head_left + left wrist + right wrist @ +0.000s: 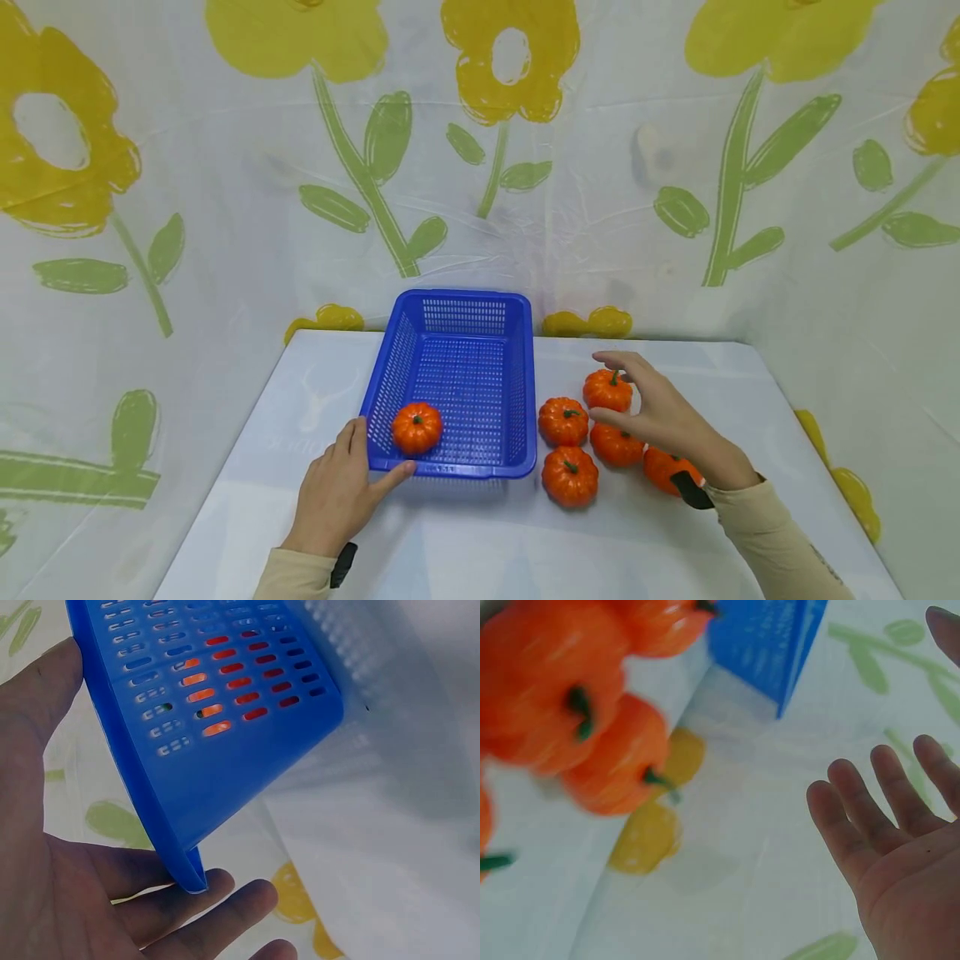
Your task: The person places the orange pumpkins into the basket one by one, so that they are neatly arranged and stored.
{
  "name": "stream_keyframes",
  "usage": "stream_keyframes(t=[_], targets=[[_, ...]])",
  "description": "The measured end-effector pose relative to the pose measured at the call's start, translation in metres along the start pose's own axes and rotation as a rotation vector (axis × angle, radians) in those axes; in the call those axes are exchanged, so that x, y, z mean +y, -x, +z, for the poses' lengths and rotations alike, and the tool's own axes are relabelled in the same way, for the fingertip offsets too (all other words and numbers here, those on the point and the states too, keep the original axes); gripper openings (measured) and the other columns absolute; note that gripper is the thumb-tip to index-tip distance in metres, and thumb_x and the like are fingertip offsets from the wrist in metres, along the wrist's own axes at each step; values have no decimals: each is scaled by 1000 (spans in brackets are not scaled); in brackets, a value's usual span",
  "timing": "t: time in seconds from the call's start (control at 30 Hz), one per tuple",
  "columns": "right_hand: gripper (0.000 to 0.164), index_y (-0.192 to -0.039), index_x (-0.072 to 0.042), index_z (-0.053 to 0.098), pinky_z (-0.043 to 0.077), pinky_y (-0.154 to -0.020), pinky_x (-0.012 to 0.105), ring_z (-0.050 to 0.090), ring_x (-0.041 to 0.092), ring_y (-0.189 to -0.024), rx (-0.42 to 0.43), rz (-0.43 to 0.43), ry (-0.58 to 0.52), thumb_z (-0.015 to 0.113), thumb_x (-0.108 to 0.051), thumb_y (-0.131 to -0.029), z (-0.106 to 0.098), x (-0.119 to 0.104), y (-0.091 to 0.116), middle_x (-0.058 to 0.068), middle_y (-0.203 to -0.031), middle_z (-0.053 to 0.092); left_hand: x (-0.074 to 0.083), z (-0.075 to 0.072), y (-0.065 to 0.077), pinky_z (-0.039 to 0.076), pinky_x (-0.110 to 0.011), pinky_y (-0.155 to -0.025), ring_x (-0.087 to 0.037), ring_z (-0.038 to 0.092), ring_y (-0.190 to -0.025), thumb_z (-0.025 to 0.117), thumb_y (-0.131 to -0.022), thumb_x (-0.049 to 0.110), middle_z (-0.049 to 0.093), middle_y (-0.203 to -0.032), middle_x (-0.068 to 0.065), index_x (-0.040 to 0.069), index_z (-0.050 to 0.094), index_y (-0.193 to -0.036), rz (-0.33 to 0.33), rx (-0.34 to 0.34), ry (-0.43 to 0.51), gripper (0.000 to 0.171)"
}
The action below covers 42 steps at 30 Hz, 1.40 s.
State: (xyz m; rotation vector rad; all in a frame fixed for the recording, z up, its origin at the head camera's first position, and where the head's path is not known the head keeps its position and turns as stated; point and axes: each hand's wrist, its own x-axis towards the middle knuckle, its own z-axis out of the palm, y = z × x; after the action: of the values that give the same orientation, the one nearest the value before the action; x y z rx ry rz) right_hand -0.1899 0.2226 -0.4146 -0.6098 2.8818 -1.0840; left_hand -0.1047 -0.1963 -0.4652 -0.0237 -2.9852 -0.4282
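A blue plastic basket [459, 468] with slotted walls stands on the table, one small orange pumpkin [417, 428] in its front left corner. At that corner is my left hand [335, 483], thumb along the front rim and fingers at the left side. In the left wrist view the basket's rim [124, 761] runs between thumb and fingers, which stay fairly straight. My right hand [663, 414] hovers over the loose pumpkins to the right, thumb and fingers spread apart around a gap. A far pumpkin [606, 392] shows through that gap. The right palm [915, 885] holds nothing.
Several orange pumpkins with green stems, such as the front one [570, 477], sit close together right of the basket. The white table [465, 550] meets a flower-printed cloth [600, 192] at its back edge and sides.
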Motion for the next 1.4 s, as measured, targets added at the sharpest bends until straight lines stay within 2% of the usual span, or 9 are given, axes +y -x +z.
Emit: stream_keyframes(t=[0.2,0.37,0.6,0.77,0.97,1.07,1.4], targets=[[79,-139,-26,38,44,-91,53,45,23,-119,32,15,28,75,-48,-73,-5,30,22,-2,-137,42,1,0,0,44,-58,-86,-44,54,-107,50,-76,75,42,-135,-29,-9,33,-139,2,6,-2,106],[83,-142,-23,34,41,-91,57,41,29,-121,39,93,29,76,-45,-74,-6,54,43,4,-140,39,0,1,0,44,-58,-85,-44,54,-106,50,-76,75,42,-134,-28,-8,33,-139,4,14,1,106],[100,-149,-19,18,32,-90,69,30,41,-124,-3,203,13,78,-43,-72,-3,79,72,20,-143,25,-1,0,0,44,-58,-85,-44,54,-106,48,-75,76,41,-135,-29,-8,33,-139,6,18,5,107],[103,-147,-12,22,34,-91,66,33,42,-122,-28,234,11,79,-46,-69,6,91,87,24,-140,29,-1,0,0,43,-59,-86,-45,53,-107,49,-75,76,41,-135,-29,-8,32,-140,0,13,7,107],[98,-143,-9,31,41,-90,59,42,38,-116,-41,291,-3,81,-46,-67,11,96,95,19,-137,38,-1,2,0,42,-59,-88,-45,52,-109,49,-75,76,39,-137,-29,-7,31,-141,-11,-2,11,108],[95,-141,-9,35,41,-90,59,43,38,-116,-49,312,31,80,-47,-67,11,98,96,19,-136,39,-1,2,0,42,-59,-88,-45,52,-109,49,-75,76,40,-137,-29,-8,31,-140,-5,4,18,108],[84,-134,-6,45,46,-87,54,47,36,-113,-11,259,137,80,-45,-68,11,106,100,19,-132,45,-2,2,0,42,-58,-88,-45,52,-108,39,-74,82,39,-137,-29,-8,31,-141,-4,3,14,112]])
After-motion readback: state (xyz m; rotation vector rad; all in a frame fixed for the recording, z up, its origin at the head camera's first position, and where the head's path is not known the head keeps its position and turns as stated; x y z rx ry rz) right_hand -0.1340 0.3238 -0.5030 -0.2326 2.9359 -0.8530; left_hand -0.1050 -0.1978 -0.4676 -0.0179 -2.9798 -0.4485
